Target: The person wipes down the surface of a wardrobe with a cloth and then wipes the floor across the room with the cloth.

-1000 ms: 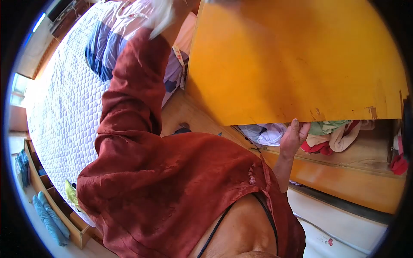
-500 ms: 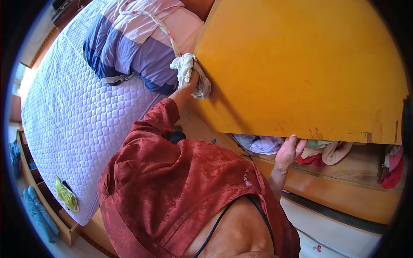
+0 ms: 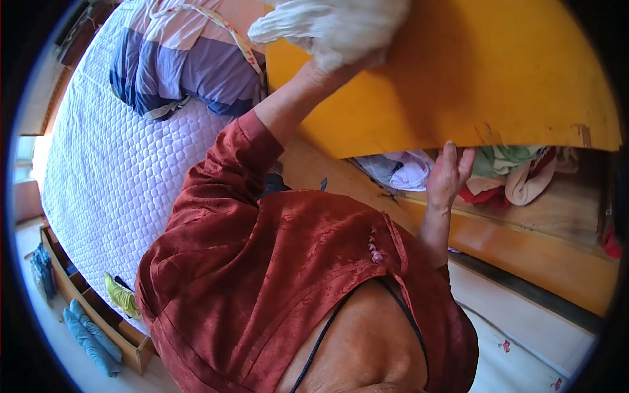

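A bunched white cloth [image 3: 331, 27] covers most of my left hand [image 3: 357, 64], which holds it over the upper left part of a broad yellow-orange wooden door [image 3: 517, 72]. The fingers under the cloth are largely hidden. Lower down, my right hand [image 3: 449, 175] grips the door's bottom edge, the thumb and some fingertips showing. Behind that edge lie folded clothes in an open wooden compartment: a pale lilac piece [image 3: 411, 171], a green piece [image 3: 508, 157], a beige piece [image 3: 526, 183] and red cloth.
On the left is a bed with a white quilted cover [image 3: 124, 164] and a bundled pink and blue quilt [image 3: 209, 69]. A yellow-green cloth [image 3: 122, 296] lies at its corner. Blue rolled items [image 3: 92, 340] lie beside an open wooden drawer [image 3: 134, 350] at the lower left.
My left hand has moved up and right with the white cloth from the door's left edge onto its face. My right hand keeps its place at the bottom edge. The view has shifted.
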`<control>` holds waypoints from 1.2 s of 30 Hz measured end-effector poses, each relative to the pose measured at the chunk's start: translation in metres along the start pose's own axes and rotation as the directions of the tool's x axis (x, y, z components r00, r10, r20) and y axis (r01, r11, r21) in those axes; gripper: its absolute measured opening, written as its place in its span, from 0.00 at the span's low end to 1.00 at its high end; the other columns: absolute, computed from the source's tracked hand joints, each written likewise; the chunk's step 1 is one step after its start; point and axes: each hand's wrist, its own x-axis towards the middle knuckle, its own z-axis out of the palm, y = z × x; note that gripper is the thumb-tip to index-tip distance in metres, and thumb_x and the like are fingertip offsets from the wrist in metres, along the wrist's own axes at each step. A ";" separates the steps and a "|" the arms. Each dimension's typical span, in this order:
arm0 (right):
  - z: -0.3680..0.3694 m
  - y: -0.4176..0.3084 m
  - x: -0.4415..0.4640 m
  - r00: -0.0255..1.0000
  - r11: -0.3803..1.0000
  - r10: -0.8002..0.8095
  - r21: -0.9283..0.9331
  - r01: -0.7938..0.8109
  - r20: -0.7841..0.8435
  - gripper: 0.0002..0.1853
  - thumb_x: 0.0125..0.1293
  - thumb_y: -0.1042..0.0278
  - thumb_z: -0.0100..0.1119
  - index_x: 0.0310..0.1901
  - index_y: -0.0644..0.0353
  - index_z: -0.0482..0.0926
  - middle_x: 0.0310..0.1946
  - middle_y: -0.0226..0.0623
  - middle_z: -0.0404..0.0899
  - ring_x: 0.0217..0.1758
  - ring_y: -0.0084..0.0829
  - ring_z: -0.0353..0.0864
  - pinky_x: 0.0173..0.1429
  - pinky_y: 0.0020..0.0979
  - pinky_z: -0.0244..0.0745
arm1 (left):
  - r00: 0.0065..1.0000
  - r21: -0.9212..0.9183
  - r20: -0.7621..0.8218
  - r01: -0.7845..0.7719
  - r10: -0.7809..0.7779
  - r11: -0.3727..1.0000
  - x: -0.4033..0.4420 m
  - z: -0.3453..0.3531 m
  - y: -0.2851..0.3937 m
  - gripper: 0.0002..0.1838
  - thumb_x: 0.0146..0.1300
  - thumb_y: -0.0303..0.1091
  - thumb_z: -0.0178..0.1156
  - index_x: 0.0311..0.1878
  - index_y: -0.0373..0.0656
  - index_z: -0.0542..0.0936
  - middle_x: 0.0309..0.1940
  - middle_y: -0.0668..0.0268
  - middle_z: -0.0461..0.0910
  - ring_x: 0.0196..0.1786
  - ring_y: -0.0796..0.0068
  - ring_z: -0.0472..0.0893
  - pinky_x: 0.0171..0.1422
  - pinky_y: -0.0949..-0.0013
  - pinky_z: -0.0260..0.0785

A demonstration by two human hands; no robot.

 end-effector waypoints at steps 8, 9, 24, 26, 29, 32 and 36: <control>-0.021 0.009 -0.023 0.996 0.980 0.047 0.189 -0.060 0.070 0.26 0.68 0.75 0.50 0.67 0.63 0.59 0.58 0.42 0.69 0.64 0.34 0.67 0.70 0.42 0.58 | 0.865 -0.056 0.501 0.064 -0.027 0.996 -0.059 0.017 0.099 0.30 0.63 0.57 0.53 0.64 0.51 0.69 0.64 0.62 0.68 0.65 0.62 0.67 0.70 0.58 0.57; -0.024 0.008 -0.031 0.993 0.981 0.072 0.172 -0.088 0.095 0.26 0.69 0.74 0.50 0.67 0.63 0.59 0.59 0.42 0.69 0.64 0.35 0.66 0.70 0.42 0.58 | 0.896 -0.060 0.437 0.108 -0.071 0.992 -0.075 0.030 0.099 0.26 0.62 0.54 0.56 0.59 0.50 0.72 0.57 0.62 0.73 0.60 0.62 0.71 0.65 0.60 0.61; -0.143 0.104 -0.178 0.441 0.466 0.881 -0.155 -0.871 0.171 0.20 0.66 0.64 0.58 0.57 0.62 0.71 0.41 0.33 0.78 0.46 0.22 0.77 0.47 0.21 0.73 | 0.716 0.158 0.420 0.548 -0.558 0.821 -0.273 0.151 0.047 0.17 0.57 0.42 0.61 0.47 0.46 0.77 0.42 0.59 0.76 0.45 0.61 0.75 0.49 0.61 0.69; -0.146 0.120 -0.189 0.419 0.446 0.889 -0.144 -0.883 0.185 0.24 0.65 0.59 0.59 0.60 0.61 0.69 0.47 0.35 0.76 0.49 0.25 0.76 0.50 0.25 0.73 | 0.595 0.139 0.407 0.709 -0.693 0.691 -0.262 0.133 0.058 0.16 0.56 0.40 0.61 0.46 0.43 0.77 0.40 0.59 0.77 0.43 0.63 0.76 0.47 0.61 0.70; -0.141 0.123 -0.193 0.443 0.461 0.884 -0.119 -0.879 0.150 0.31 0.65 0.53 0.58 0.65 0.60 0.62 0.57 0.40 0.71 0.58 0.30 0.72 0.55 0.31 0.72 | 0.097 -0.035 0.597 0.995 -0.797 0.096 -0.268 0.106 0.069 0.18 0.60 0.35 0.61 0.53 0.42 0.77 0.46 0.61 0.80 0.45 0.67 0.81 0.51 0.64 0.72; -0.125 0.121 -0.187 0.507 0.514 0.857 -0.116 -0.850 0.088 0.38 0.65 0.46 0.57 0.69 0.58 0.55 0.64 0.43 0.63 0.66 0.34 0.64 0.60 0.38 0.69 | -0.291 -0.120 0.800 0.779 -0.525 -0.615 -0.280 0.098 0.081 0.18 0.61 0.32 0.58 0.54 0.39 0.76 0.48 0.57 0.80 0.47 0.61 0.82 0.55 0.58 0.73; -0.100 0.153 -0.195 0.571 0.558 0.795 0.121 -0.821 0.206 0.42 0.62 0.40 0.57 0.69 0.58 0.54 0.66 0.42 0.60 0.68 0.35 0.61 0.61 0.40 0.67 | -0.173 -0.093 0.954 0.610 -0.246 -0.787 -0.313 0.074 0.112 0.18 0.61 0.28 0.53 0.54 0.34 0.75 0.47 0.54 0.80 0.51 0.57 0.81 0.60 0.52 0.71</control>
